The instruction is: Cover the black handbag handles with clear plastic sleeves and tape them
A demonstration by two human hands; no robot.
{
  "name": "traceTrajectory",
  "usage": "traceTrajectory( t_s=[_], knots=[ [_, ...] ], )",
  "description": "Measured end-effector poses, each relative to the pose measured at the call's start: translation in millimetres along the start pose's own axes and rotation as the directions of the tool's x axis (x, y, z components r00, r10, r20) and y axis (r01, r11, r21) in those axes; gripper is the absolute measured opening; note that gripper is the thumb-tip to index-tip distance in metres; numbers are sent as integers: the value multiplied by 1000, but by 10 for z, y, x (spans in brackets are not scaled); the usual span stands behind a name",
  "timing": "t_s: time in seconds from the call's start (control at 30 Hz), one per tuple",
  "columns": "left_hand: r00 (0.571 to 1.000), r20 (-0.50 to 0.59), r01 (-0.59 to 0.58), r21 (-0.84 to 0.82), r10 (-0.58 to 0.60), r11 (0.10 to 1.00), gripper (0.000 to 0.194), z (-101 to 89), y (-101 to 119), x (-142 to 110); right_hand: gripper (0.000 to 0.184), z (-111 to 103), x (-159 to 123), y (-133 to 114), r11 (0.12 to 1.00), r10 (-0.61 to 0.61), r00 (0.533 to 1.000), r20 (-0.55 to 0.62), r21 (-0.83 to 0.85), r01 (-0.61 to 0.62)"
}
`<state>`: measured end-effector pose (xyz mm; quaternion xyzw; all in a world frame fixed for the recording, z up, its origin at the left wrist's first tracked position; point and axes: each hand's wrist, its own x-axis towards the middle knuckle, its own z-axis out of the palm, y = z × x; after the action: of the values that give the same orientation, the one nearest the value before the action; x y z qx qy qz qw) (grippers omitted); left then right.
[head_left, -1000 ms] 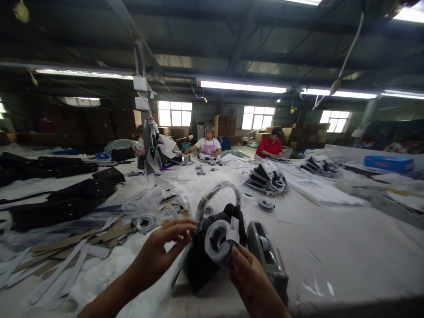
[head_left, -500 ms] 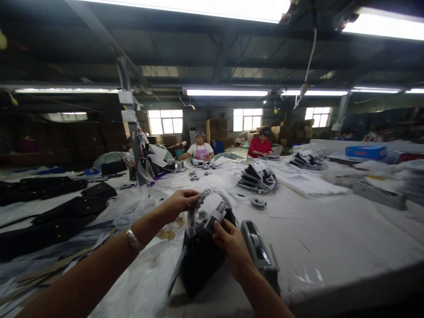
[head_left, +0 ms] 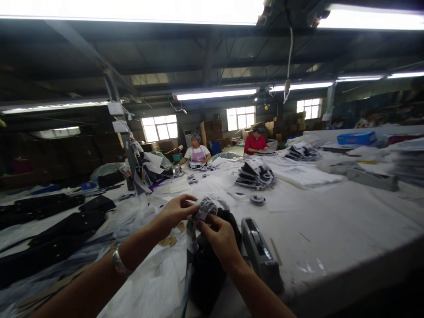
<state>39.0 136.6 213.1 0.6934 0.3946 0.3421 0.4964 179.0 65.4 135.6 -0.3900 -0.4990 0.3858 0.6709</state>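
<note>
A black handbag (head_left: pixel 207 274) stands on the table in front of me, its handle (head_left: pixel 191 234) covered in clear and whitish wrapping. My left hand (head_left: pixel 179 213) is closed, thumb and fingers pinching the top of that wrapped handle. Reaching across the bag from the right, my right hand (head_left: pixel 220 236) has its fingertips closed on a grey folded strap (head_left: pixel 208 207) with a white band, pressed close to the handle. My fingers partly hide the strap and the bag's top. Just right of the bag is a grey tape dispenser (head_left: pixel 260 251).
Black bag pieces (head_left: pixel 62 229) and plastic sheets spread over the left side. Beyond the bag lie a grey roll (head_left: pixel 257 200) and a pile of black and white pieces (head_left: pixel 255 174). A post (head_left: pixel 127 150) rises at left. Two people work across the table.
My right hand has moved left and up with the grey strap, bringing it against the wrapped handle by my left hand. The view has tilted and shifted slightly.
</note>
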Motion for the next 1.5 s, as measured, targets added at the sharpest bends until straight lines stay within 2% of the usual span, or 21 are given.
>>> traceTrajectory(
  t_s=[0.17,0.37,0.53,0.67,0.77,0.9,1.0,1.1,1.2,1.3,1.4,1.5],
  knots=[
    [999,40,26,15,-26,1000,37,-9,-18,10,37,-9,-21,-34,991,49,998,37,125,-53],
    [998,51,21,19,-22,1000,36,34,-21,8,44,-2,26,-47,976,151,988,-34,166,-143],
    [998,62,9,8,-10,1000,35,63,-2,-3,40,22,68,-54,968,158,983,-94,212,-135],
    [991,132,39,-12,-37,999,35,50,-9,-75,43,16,57,-50,968,153,983,-104,218,-127],
    [979,190,78,-3,-76,997,34,27,-45,-134,44,-20,47,-49,979,132,985,-109,172,-112],
    [977,212,17,-48,-7,999,34,34,-132,-158,38,-82,84,-69,998,63,993,-99,31,-60],
    [983,176,-32,-102,50,994,37,87,-212,-156,35,-125,151,-89,995,27,999,-45,-100,-31],
    [989,120,-64,-174,85,983,40,155,-285,-167,37,-216,215,-130,972,58,996,64,-233,-41],
    [996,63,-47,-265,66,963,43,172,-339,-181,40,-434,237,-216,925,131,979,159,-375,-62],
    [997,-75,-29,-340,4,940,50,91,-377,-165,39,-760,184,-279,838,156,981,114,-541,-70],
    [982,-188,-56,-377,-17,925,54,-25,-412,-119,31,-1033,17,-177,682,178,984,21,-723,-108],
    [976,-219,-76,-388,-12,919,55,-51,-441,-89,16,-1106,-229,148,484,283,959,-27,-859,-167]
  ],
)
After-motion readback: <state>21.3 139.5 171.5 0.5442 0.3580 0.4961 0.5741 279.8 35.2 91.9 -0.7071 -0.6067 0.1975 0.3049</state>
